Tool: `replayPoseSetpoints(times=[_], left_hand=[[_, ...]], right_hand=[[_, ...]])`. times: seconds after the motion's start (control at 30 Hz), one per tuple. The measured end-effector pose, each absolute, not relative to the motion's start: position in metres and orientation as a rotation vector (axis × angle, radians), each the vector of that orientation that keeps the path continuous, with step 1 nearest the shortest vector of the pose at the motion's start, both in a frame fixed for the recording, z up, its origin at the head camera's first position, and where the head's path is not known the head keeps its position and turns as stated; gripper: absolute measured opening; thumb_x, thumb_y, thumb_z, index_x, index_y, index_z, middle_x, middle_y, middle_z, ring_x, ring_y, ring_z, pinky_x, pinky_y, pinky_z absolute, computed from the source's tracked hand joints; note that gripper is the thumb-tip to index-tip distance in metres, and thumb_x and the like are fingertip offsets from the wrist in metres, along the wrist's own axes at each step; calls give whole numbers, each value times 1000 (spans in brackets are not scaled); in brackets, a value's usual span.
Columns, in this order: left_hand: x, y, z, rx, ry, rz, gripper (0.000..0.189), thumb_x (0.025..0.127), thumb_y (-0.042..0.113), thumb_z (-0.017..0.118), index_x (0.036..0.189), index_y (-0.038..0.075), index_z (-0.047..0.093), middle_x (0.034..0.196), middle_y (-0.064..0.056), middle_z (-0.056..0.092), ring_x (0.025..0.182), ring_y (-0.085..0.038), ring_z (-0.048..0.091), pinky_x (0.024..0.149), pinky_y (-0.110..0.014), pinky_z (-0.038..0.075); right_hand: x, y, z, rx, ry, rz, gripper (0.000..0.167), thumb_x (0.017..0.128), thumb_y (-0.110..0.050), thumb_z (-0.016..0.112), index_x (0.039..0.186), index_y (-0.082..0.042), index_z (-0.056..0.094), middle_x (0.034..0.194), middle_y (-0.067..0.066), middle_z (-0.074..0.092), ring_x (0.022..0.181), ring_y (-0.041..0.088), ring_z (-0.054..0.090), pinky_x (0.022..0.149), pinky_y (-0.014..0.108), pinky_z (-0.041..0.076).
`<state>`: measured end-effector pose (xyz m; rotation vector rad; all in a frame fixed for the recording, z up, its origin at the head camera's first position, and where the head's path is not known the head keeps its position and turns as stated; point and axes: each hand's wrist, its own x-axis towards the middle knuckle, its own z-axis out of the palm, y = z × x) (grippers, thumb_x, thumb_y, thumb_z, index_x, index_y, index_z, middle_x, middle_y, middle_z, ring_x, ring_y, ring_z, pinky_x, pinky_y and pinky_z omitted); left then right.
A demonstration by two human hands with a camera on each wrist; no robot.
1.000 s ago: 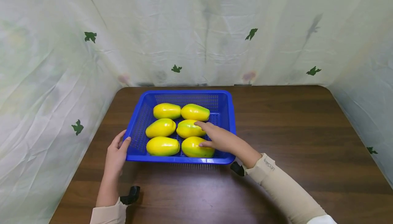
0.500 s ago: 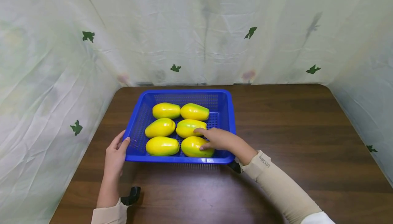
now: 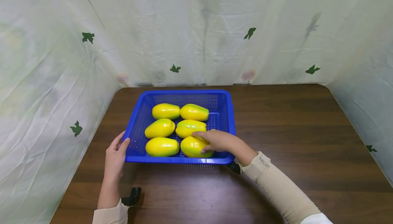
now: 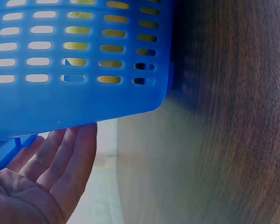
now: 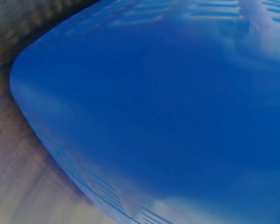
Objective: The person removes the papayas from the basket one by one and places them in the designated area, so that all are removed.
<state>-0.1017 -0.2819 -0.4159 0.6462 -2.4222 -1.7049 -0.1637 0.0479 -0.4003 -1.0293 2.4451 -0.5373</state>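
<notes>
A blue plastic basket [image 3: 184, 92] with slotted walls stands on the table and holds several yellow-green papayas in two columns. My left hand [image 3: 114, 161] grips its left rim near the front corner, thumb on top. In the left wrist view, the fingers [image 4: 79, 154] reach up against the basket's outer wall [image 4: 84, 105]. My right hand [image 3: 220, 140] is inside the basket and holds the front right papaya [image 3: 191, 147], fingers over its far side and thumb on its near side. Only the basket's blue corner [image 5: 154, 102] fills the right wrist view, hiding that hand.
The brown wooden table [image 3: 294, 135] extends to the right of the basket and toward me. A pale curtain [image 3: 227, 46] with green leaf prints hangs behind and at both sides. Black wrist mounts [image 3: 132, 197] stick out from both sleeves.
My right hand has come down and toward me from above the middle right papaya, and its fingers have closed on the front right one. The left hand keeps its hold on the rim.
</notes>
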Motion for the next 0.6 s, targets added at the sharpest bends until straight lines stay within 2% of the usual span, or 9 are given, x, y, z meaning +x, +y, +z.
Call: replayPoseSetpoints(times=[0.17, 0.37, 0.5, 0.6], left_hand=[[-102, -282, -417, 644, -2403, -1716, 50, 91, 38, 49, 134, 13, 44, 110, -18, 53, 73, -10, 58, 60, -21, 49], [-101, -281, -416, 656, -2411, -1702, 50, 91, 39, 48, 134, 14, 43, 112, -19, 53, 77, -13, 59, 61, -21, 49], [-101, -281, -416, 662, -2420, -1697, 50, 91, 39, 47, 135, 15, 43, 115, -19, 52, 78, -12, 58, 63, -20, 49], [-102, -281, -415, 657, -2427, -1698, 51, 92, 40, 46, 136, 15, 41, 117, -18, 51, 80, -12, 57, 64, -20, 49]], right_hand=[[-162, 51, -399, -1074, 2454, -599, 61, 82, -28, 66, 136, -17, 39, 120, 7, 54, 99, 15, 52, 86, 31, 41], [-161, 55, -398, -1150, 2440, -747, 63, 82, -27, 65, 137, -16, 37, 126, 5, 50, 103, 15, 50, 88, 30, 40], [-159, 58, -396, -1138, 2428, -875, 64, 83, -27, 64, 139, -18, 34, 129, 4, 47, 99, 13, 50, 85, 29, 41], [-157, 62, -394, -1130, 2435, -983, 63, 83, -26, 64, 138, -19, 34, 124, 4, 50, 94, 12, 51, 82, 29, 43]])
